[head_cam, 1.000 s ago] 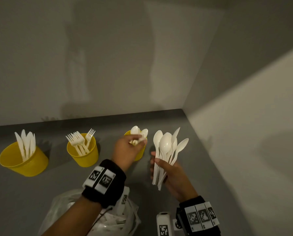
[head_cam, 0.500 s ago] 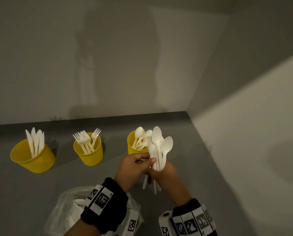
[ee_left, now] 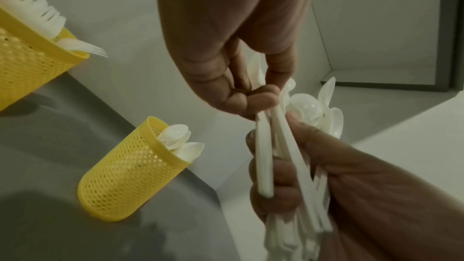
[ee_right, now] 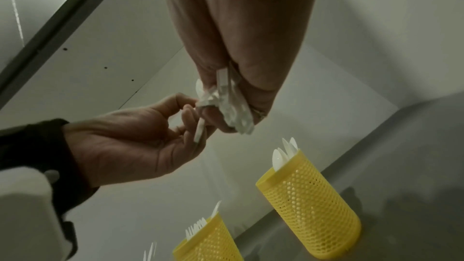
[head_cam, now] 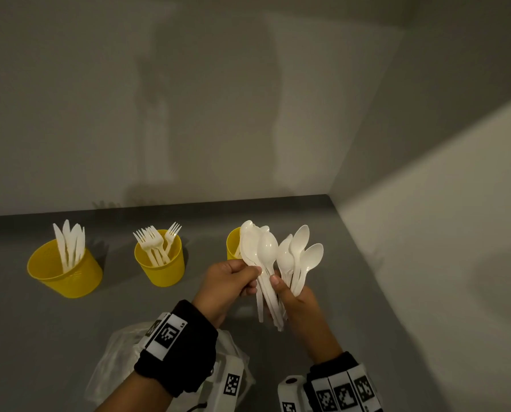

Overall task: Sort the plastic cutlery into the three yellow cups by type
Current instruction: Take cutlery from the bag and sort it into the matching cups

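A grey tabletop point(head_cam: 70, 337) is carrying three yellow perforated plastic cups: the left cup point(head_cam: 65, 270) is holding white plastic knives point(head_cam: 70, 245), the middle cup point(head_cam: 160, 263) white plastic forks point(head_cam: 156, 243), and the right cup point(head_cam: 233, 243), partly hidden in the head view, white plastic spoons point(ee_left: 179, 143). A clear plastic bag point(head_cam: 111, 361) is lying near the person. Above the tabletop, the right hand point(head_cam: 300, 301) is gripping a fanned bundle of white plastic spoons point(head_cam: 295, 263) by the handles, fingers curled round them. The left hand point(head_cam: 227, 283) is pinching a few spoons point(head_cam: 258, 251) from that bundle at the neck between thumb and fingers. The spoons are likely light, stiff, smooth and prone to slipping; the handles, just below the bowls, are looking like the surest hold.
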Available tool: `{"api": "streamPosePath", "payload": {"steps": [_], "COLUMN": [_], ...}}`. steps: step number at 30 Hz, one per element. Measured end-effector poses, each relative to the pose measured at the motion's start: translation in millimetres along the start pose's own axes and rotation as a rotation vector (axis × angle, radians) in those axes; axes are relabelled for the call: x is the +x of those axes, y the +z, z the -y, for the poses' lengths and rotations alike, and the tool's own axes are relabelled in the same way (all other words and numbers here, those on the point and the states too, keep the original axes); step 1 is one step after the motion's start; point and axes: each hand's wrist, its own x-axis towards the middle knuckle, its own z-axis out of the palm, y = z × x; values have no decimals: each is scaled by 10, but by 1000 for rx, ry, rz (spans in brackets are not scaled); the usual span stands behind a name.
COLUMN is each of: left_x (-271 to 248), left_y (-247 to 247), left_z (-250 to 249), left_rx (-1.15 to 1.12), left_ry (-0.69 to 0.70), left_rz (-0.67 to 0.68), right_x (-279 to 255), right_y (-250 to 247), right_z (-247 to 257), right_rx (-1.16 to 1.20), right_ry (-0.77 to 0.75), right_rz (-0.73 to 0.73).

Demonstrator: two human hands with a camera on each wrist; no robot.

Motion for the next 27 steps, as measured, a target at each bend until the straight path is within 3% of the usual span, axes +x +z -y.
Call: {"api": "streamPosePath", "payload": {"steps": [5, 11, 17, 22, 27], "left_x": [-36, -20, 26, 218, 685], "left_y": [40, 98, 127, 1, -147], "left_z": [14, 40, 12, -89, -215], "left_rx": [-30, -38, -33, -71, -106], "left_ry": [57, 41, 59, 76, 127], "left_rz": [84, 79, 129, -30, -204], "right_x": [2, -3, -9, 64, 50], "right_y": [15, -6, -41, -140, -304], "right_z": [46, -20, 7, -58, -73], "right_rx": [-84, -235, -158, -19, -126], "right_ry": [-71, -163, -162, -132, -103], "right_rz": [-53, -124, -45, -194, -286]}}
